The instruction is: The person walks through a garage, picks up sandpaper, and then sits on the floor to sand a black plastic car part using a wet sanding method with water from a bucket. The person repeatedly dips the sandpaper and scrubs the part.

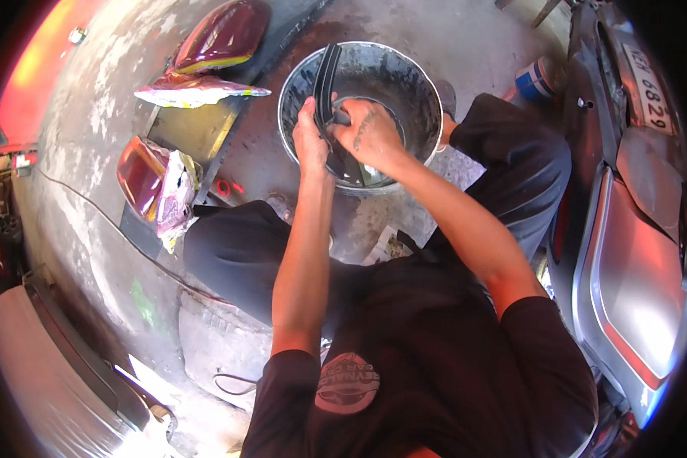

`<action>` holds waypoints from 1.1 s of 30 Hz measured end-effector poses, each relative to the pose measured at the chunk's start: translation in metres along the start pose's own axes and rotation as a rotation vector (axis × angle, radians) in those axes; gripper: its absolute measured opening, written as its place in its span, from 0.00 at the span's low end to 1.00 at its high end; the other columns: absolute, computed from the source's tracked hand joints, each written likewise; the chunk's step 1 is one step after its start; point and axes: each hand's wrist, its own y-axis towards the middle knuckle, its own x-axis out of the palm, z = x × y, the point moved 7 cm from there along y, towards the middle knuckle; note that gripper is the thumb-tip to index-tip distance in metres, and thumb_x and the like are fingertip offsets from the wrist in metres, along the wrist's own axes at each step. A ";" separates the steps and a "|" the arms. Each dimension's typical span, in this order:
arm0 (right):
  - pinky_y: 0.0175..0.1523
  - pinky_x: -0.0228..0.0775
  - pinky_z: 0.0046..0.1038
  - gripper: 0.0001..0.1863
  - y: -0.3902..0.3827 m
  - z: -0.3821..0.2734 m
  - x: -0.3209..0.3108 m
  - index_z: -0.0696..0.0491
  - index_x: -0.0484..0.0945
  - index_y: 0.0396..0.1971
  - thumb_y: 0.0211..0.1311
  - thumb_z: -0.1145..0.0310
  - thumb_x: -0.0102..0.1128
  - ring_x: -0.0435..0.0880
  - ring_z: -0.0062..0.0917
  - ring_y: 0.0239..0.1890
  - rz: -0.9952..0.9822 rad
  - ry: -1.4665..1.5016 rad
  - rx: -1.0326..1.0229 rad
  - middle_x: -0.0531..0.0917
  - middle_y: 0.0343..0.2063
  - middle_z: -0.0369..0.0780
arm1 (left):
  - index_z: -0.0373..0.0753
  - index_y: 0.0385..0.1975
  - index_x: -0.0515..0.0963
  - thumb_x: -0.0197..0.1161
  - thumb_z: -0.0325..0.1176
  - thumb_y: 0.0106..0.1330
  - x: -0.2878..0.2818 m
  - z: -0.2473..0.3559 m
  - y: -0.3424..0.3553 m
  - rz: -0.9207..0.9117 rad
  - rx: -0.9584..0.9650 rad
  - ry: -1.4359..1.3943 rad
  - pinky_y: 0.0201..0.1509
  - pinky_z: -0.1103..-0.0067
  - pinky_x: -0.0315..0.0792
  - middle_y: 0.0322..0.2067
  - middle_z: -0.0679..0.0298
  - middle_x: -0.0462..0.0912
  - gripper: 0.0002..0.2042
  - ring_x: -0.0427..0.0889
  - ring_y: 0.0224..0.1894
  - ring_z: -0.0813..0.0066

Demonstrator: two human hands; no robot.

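Note:
Over a round metal bucket (437,103), my left hand (311,143) grips a long, curved black strip (327,76) that looks like a trim piece. Its upper end rises to the bucket's far rim, and its lower part passes behind my fingers. My right hand (372,136) is closed beside the strip, with its knuckles toward it. Something small and dark grey shows at these fingers, too hidden to name. The bucket's inside wall is stained dark, and its bottom looks wet.
Two dark red glossy shells with masking wrap, an upper one (225,34) and a lower one (143,177), lie at the left. Bumper-like car parts (637,282) stand close on the right. A blue-and-white can (537,79) sits beyond my knee. A thin cable (91,204) crosses the floor.

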 end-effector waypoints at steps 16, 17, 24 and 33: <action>0.30 0.72 0.33 0.13 0.061 0.039 -0.032 0.60 0.81 0.28 0.52 0.65 0.66 0.81 0.26 0.20 0.083 0.363 0.198 0.83 0.19 0.43 | 0.35 0.37 0.79 0.59 0.42 0.70 0.025 0.010 -0.028 0.004 -0.083 0.061 0.26 0.77 0.74 0.24 0.63 0.79 0.14 0.78 0.23 0.76; 0.31 0.72 0.32 0.12 0.055 0.041 -0.026 0.60 0.82 0.29 0.52 0.66 0.66 0.81 0.25 0.22 0.086 0.384 0.198 0.84 0.20 0.42 | 0.34 0.36 0.78 0.58 0.40 0.70 0.026 0.012 -0.027 -0.027 -0.073 0.077 0.26 0.76 0.74 0.24 0.62 0.79 0.13 0.78 0.23 0.76; 0.30 0.71 0.27 0.10 0.056 0.058 -0.013 0.60 0.82 0.31 0.52 0.69 0.65 0.82 0.23 0.24 0.129 0.442 0.163 0.84 0.22 0.39 | 0.29 0.43 0.76 0.54 0.37 0.71 0.031 0.010 -0.026 -0.197 -0.042 0.062 0.26 0.75 0.74 0.25 0.59 0.78 0.15 0.78 0.24 0.73; 0.32 0.70 0.25 0.11 0.052 0.036 -0.041 0.60 0.82 0.31 0.52 0.68 0.68 0.80 0.21 0.26 0.157 0.484 0.216 0.84 0.24 0.38 | 0.27 0.52 0.73 0.51 0.37 0.73 0.033 0.015 -0.033 -0.239 0.010 0.115 0.24 0.76 0.72 0.22 0.60 0.75 0.18 0.74 0.22 0.74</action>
